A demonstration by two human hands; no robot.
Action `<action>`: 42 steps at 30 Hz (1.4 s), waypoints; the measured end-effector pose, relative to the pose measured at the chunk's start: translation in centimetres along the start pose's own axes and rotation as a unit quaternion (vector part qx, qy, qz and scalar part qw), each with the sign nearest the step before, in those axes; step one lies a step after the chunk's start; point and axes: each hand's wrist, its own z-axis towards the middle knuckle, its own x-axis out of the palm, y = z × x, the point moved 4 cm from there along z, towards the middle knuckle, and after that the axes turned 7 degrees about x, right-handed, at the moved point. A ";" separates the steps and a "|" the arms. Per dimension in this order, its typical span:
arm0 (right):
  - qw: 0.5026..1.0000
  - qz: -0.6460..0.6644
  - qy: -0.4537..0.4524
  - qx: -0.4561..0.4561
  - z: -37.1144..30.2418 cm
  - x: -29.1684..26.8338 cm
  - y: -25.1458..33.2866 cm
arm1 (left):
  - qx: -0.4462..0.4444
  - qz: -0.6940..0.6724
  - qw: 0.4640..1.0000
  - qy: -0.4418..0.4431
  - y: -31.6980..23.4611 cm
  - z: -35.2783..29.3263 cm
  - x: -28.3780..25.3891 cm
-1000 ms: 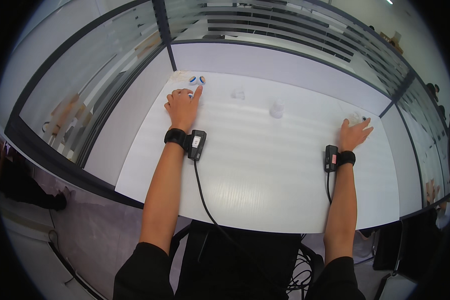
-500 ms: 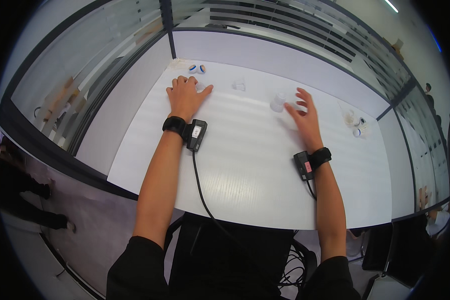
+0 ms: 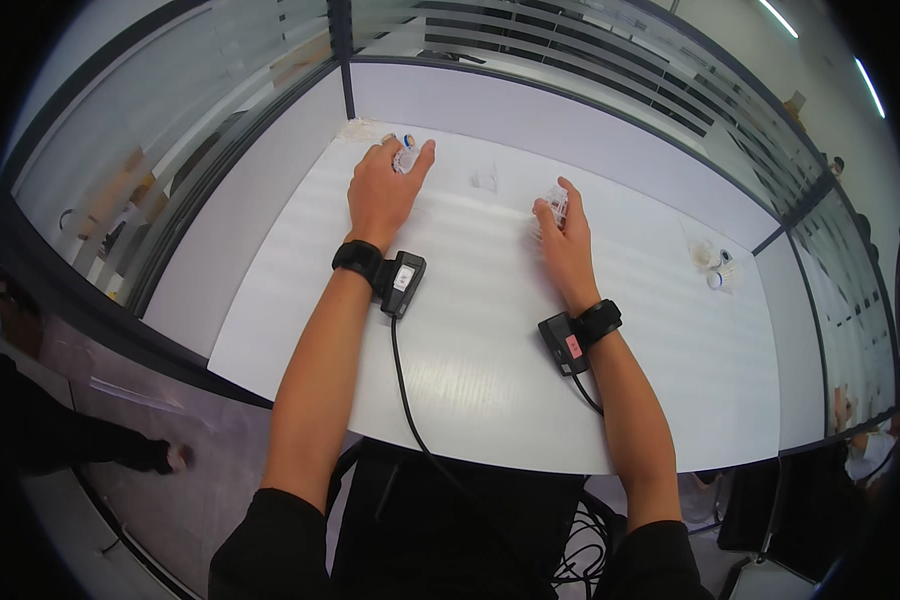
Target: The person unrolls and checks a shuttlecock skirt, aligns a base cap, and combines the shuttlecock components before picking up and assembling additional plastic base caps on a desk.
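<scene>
My left hand point(image 3: 381, 190) is at the far left of the white table point(image 3: 470, 330), its fingers and thumb curled around a small clear plastic cup point(image 3: 403, 161) that they partly hide. Just behind it sits a small round piece with a blue rim and a tan middle point(image 3: 409, 141). My right hand point(image 3: 567, 240) grips another clear cup point(image 3: 556, 203) between thumb and fingers, right of the middle. A third clear cup point(image 3: 485, 179) stands between the two hands, touched by neither. Whether the held cups rest on the table I cannot tell.
At the right side lie a white shuttlecock point(image 3: 719, 279) with a blue band, a small dark-and-white round piece point(image 3: 726, 257) and a pale see-through thing point(image 3: 704, 254). Low white partitions point(image 3: 560, 108) edge the table. A black cable point(image 3: 400, 370) trails from my left wrist.
My right hand has moved left and closed on the cup it was beside. The left hand has shifted slightly right and its fingers now wrap the other cup.
</scene>
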 end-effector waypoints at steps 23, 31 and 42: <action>0.995 0.027 0.082 -0.046 0.0 0.8 0.5 | 0.099 -0.086 0.986 0.098 -3.9 -3.1 4.3; 0.997 -0.006 0.075 -0.036 0.0 0.5 1.1 | -0.008 -0.169 0.985 0.026 -1.2 -2.2 4.0; 0.997 0.067 0.024 -0.009 0.5 -0.3 -0.2 | 0.021 -0.044 0.956 0.288 -1.4 -2.0 3.7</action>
